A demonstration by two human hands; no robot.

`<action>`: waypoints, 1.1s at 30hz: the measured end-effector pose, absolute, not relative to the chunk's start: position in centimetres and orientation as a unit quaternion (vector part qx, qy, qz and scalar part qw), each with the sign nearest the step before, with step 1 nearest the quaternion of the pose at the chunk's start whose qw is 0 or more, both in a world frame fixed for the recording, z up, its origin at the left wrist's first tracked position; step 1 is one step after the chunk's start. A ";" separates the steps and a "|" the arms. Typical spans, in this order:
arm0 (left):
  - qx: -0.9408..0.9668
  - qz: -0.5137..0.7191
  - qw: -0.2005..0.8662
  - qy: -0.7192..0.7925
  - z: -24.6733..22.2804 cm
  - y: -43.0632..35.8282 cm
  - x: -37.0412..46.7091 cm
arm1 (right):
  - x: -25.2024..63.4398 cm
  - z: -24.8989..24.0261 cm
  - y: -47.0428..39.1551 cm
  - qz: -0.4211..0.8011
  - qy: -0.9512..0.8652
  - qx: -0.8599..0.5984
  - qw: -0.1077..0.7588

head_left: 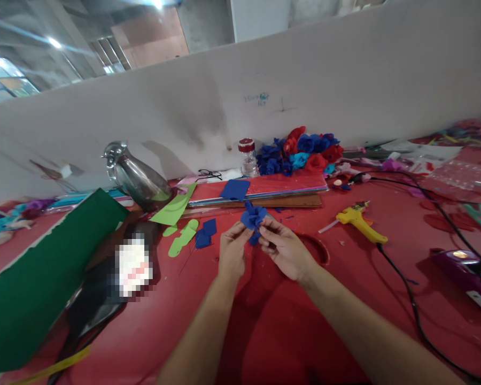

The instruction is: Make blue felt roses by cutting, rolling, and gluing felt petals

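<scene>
Both hands meet over the middle of the red table, pinching one blue fabric or paper flower between them. My left hand has thumb and fingers closed on its left side. On its lower right side, my right hand is closed with the fingertips at the petals. To the left lie small dark blue pieces and light green rounded pieces. Behind the flower, a blue square rests on a stack of coloured sheets. Scissors handles show partly behind my right hand.
A yellow glue gun lies at right, its black cable running toward the front. A purple power box sits further right. Finished blue and red flowers pile by the wall near a glass jar. A metal jug stands at left beside a green board.
</scene>
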State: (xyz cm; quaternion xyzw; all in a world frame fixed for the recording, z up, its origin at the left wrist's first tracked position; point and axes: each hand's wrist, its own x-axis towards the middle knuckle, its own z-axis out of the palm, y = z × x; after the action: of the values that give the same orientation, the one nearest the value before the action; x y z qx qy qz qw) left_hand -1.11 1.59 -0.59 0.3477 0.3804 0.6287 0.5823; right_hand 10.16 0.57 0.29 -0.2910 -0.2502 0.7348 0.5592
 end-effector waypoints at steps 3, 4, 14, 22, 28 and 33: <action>0.351 0.631 0.570 0.390 -0.6 1.6 -1.2 | 10.1 0.1 0.6 0.742 -0.249 -0.284 0.554; 0.352 0.632 0.568 0.392 -0.6 1.6 -1.2 | 10.1 0.0 0.6 0.739 -0.253 -0.285 0.555; 0.368 0.641 0.557 0.378 -0.5 1.2 -1.0 | 9.8 -0.3 0.5 0.701 -0.294 -0.324 0.563; 0.382 0.640 0.548 0.379 -0.4 1.0 -1.0 | 9.6 -0.8 0.5 0.596 -0.393 -0.381 0.588; 0.399 0.633 0.548 0.375 -0.1 0.8 -1.0 | 9.6 -0.8 0.4 0.556 -0.426 -0.394 0.595; 0.421 0.617 0.540 0.388 -0.2 1.0 -1.2 | 10.1 -0.7 0.5 0.513 -0.478 -0.393 0.594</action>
State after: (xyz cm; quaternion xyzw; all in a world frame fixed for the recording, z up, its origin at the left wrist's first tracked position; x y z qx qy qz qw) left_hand -1.22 0.97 -0.16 0.4208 0.3877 0.6173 0.5399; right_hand 10.14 0.48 -0.66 -0.3931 -0.4780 0.5134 0.5945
